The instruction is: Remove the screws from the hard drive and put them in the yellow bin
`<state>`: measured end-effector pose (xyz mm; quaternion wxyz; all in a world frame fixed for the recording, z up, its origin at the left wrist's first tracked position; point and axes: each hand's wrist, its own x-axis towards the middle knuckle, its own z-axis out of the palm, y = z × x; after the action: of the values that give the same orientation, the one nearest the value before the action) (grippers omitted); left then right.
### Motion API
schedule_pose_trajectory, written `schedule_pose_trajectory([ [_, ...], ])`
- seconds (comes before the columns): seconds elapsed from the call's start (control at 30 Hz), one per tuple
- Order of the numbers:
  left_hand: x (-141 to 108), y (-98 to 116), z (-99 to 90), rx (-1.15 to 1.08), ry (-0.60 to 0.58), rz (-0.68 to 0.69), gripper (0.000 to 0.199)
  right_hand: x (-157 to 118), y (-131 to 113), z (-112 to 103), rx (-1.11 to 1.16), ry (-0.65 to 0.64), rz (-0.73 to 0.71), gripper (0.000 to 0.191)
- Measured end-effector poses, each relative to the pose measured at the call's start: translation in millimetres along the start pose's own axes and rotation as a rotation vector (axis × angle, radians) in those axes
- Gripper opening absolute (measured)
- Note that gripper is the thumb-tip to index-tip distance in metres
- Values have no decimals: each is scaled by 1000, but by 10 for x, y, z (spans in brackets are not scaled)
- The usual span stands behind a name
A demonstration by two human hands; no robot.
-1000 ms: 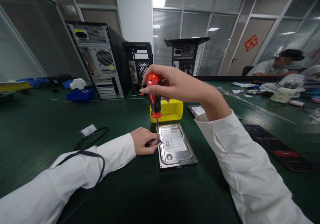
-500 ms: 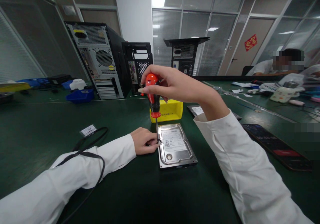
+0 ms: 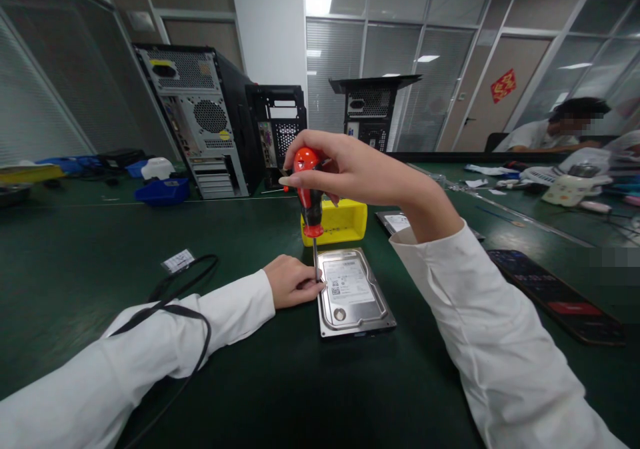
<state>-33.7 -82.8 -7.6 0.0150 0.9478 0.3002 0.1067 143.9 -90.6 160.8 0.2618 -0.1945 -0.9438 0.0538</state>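
My right hand (image 3: 330,165) grips the ball-topped handle of a red and black screwdriver (image 3: 311,212) from above. The screwdriver stands nearly upright, its shaft pointing down at the left edge of a silver hard drive (image 3: 353,299). The drive lies flat on the table, its white label facing up. Beside that edge, my left hand (image 3: 294,282) has thumb and forefinger pinched together around the screwdriver's tip. Those fingers hide the tip and whatever small thing they may hold. Just behind the drive sits a yellow bin (image 3: 345,225) with small dark bits in it, probably screws.
A second hard drive (image 3: 397,222) lies partly behind my right wrist, and a phone (image 3: 555,295) is on the right. A black strap with a badge (image 3: 178,261) crosses my left sleeve. Computer cases (image 3: 200,122) and a blue bin (image 3: 163,192) stand behind; a person sits far right.
My left thumb and forefinger have closed in more at the screwdriver's tip, covering the small shiny spot seen there before. The right hand and the screwdriver hold nearly the same place.
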Motion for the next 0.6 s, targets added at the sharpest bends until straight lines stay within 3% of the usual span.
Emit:
schedule_pose_trajectory([
  [0.6, -2, -15, 36, -10, 29, 19, 37, 18, 33, 44, 118, 18, 2, 27],
])
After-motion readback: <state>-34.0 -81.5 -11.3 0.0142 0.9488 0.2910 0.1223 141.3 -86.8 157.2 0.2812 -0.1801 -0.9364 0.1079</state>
